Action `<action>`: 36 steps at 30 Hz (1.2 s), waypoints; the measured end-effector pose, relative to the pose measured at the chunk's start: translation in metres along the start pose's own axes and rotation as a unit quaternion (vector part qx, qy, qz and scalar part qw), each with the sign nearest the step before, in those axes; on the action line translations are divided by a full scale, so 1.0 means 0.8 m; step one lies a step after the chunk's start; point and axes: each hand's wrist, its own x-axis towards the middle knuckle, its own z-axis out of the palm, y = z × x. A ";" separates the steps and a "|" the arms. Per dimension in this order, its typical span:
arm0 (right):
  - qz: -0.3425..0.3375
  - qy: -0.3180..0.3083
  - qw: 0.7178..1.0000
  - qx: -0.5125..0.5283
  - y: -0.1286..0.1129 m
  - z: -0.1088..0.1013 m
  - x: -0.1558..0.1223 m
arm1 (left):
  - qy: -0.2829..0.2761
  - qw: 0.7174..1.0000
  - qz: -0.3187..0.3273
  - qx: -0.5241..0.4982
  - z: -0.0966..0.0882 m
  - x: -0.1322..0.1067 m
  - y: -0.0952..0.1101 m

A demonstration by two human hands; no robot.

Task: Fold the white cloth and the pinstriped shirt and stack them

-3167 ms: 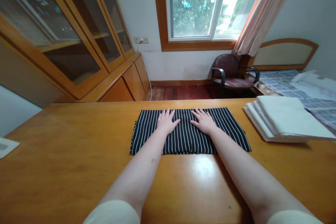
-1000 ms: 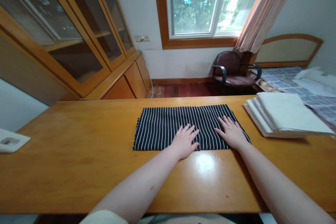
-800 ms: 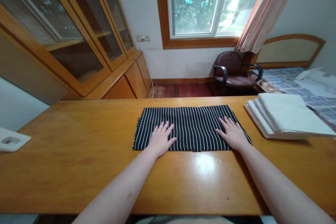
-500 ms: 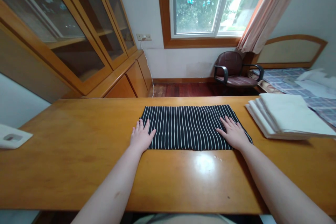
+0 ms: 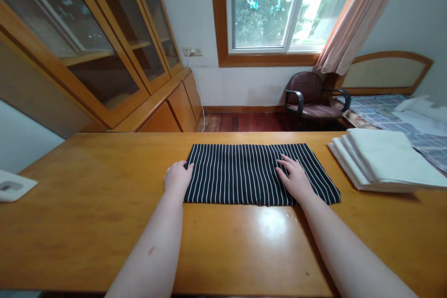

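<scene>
A black cloth with white stripes [image 5: 237,174], folded into a long rectangle, lies flat on the wooden table [image 5: 223,247]. At its left edge my left hand [image 5: 177,179] is closed, thumb on top of the cloth and fingers curled at the border, pinching it. My right hand [image 5: 295,179] rests on the right part of the cloth with its fingers spread and nothing held in them. The cloth's far right corner area lies free beyond my right hand.
A stack of folded white cloths [image 5: 380,160] sits at the table's right. On the left edge lies a white object with an oval opening [image 5: 16,186]. Beyond the table stand a glass-door cabinet [image 5: 139,84], an office chair [image 5: 310,95] and a bed [image 5: 380,107].
My left hand has slid left to the cloth's edge and closed on it. My right hand has moved left, inward over the cloth. The cloth's left side looks straighter.
</scene>
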 end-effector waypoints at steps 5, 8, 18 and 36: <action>-0.021 0.001 0.999 0.031 0.004 0.001 0.001 | 0.022 0.993 0.004 -0.114 0.001 0.006 0.000; -0.024 -0.013 0.999 0.042 0.004 0.001 0.001 | 0.006 0.981 0.010 -0.194 0.005 0.015 0.000; 0.007 -0.038 0.998 0.057 0.004 0.001 0.001 | -0.001 0.995 -0.039 -0.092 0.008 0.021 -0.017; -0.020 -0.052 0.997 0.051 0.006 0.003 -0.001 | 0.004 0.989 0.019 -0.149 0.008 0.020 -0.010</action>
